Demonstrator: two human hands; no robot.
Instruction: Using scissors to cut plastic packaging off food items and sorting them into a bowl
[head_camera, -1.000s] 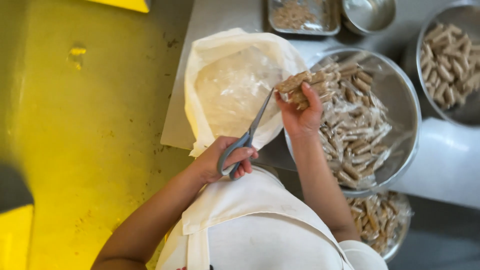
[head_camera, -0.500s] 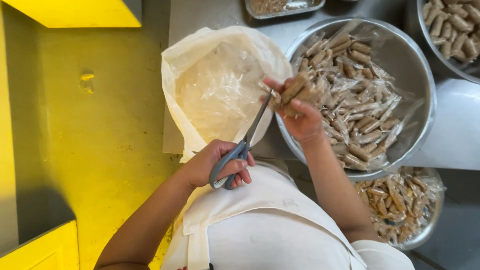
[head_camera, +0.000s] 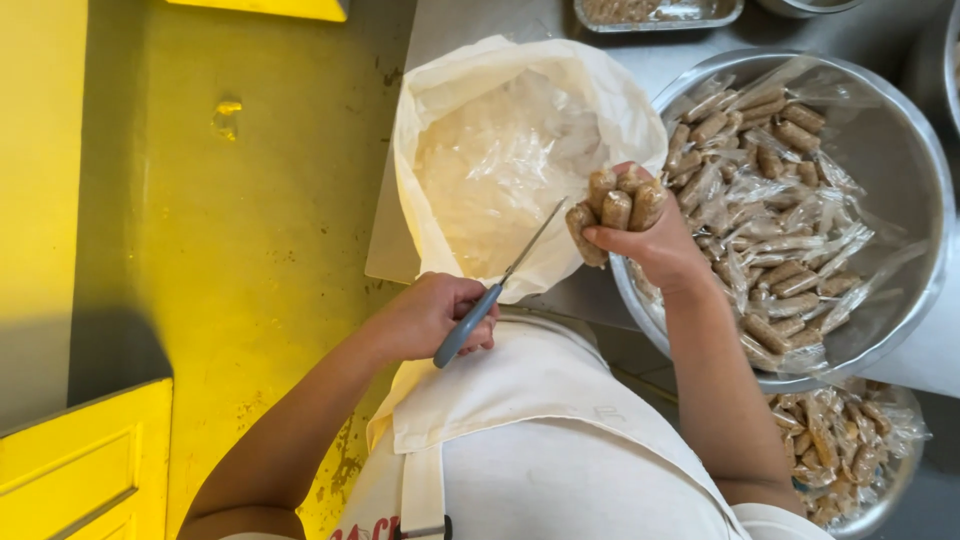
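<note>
Grey-handled scissors, gripped in the left hand, are best kept angled away from the right hand pinching wrapped sausages above the bag.

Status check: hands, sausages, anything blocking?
Left hand grips scissors. Right hand holds sausage bundle over open bag. Blades apart from the sausages; nothing between.

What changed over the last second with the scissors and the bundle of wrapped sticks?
The right hand drew its bundle of brown sticks off the big steel bowl toward the open white bag. The scissors in the left hand came off the bundle; their tips now lie just short of it. Both grips, bag and bowl stayed as they were.
</note>
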